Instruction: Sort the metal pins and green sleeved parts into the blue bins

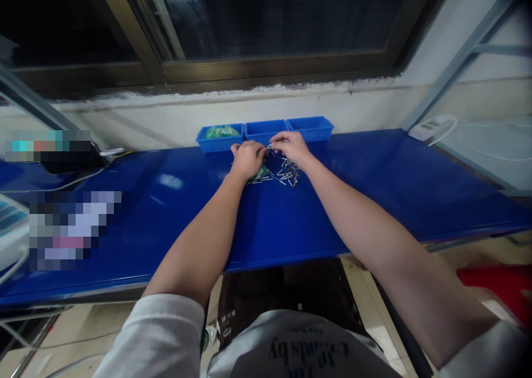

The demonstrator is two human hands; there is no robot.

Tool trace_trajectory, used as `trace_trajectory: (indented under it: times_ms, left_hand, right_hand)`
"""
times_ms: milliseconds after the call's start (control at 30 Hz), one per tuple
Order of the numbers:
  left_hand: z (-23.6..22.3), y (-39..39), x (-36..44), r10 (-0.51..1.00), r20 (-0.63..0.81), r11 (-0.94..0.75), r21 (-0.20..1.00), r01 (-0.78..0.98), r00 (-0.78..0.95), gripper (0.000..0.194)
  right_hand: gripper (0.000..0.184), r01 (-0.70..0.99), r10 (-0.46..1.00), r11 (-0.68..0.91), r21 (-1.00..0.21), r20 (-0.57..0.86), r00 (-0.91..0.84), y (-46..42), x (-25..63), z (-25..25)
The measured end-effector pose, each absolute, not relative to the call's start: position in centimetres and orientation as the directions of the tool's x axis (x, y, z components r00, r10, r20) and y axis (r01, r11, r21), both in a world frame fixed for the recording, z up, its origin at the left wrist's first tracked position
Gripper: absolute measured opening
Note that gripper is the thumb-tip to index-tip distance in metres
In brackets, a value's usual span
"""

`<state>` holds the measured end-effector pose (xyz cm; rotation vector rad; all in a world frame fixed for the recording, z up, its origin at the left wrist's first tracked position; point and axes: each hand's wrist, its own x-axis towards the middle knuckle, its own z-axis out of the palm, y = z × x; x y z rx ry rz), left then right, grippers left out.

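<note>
My right hand (291,146) is closed in a pinch on a small metal pin-like piece (269,147), just behind the heap. Close beside it, my left hand (248,159) has its fingers bent together over a green bundle (261,172); what its fingertips hold is too small to make out. Thin silver pins with darker ends (290,172) lie loosely piled under and in front of my right hand. More pins (260,180) lie in front of my left hand, partly covered by it.
Three joined blue bins stand behind my hands; the left bin (220,144) holds green packing, beside the middle bin (266,128) and right bin (310,124). The blue table (274,228) meets a wall below the window. A white power strip (430,127) sits far right.
</note>
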<state>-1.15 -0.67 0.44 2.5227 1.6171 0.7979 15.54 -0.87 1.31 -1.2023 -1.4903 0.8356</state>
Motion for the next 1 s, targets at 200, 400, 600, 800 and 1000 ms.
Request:
trace_trajectory:
  times_ms: [200, 400, 600, 800, 1000]
  left_hand:
    - [0.4, -0.7, -1.1, 0.861, 0.397, -0.450, 0.306, 0.839, 0.317, 0.029]
    - [0.4, -0.9, -1.1, 0.874, 0.393, -0.430, 0.356, 0.830, 0.285, 0.033]
    - [0.1, -0.6, -1.2, 0.883, 0.374, -0.417, 0.352, 0.838, 0.282, 0.034]
    - [0.0, -0.5, -1.2, 0.891, 0.355, -0.408, 0.348, 0.844, 0.284, 0.031]
    - [-0.1, -0.5, -1.3, 0.891, 0.343, -0.417, 0.352, 0.838, 0.299, 0.030]
  right_hand:
    - [0.011, 0.267, 0.946, 0.317, -0.910, 0.322, -0.028, -0.6, 16.0, 0.9]
    - [0.019, 0.441, 0.914, 0.319, -0.839, 0.396, 0.091, 0.1, 17.0, 0.8]
    - [0.037, 0.727, 0.853, 0.124, -0.675, 0.447, 0.269, 0.0, 19.1, 1.2]
    - [0.053, 0.822, 0.850, -0.060, -0.567, 0.402, 0.340, 0.0, 20.4, 0.5]
    - [0.056, 0.847, 0.857, -0.039, -0.529, 0.418, 0.301, 1.1, 21.1, -0.4]
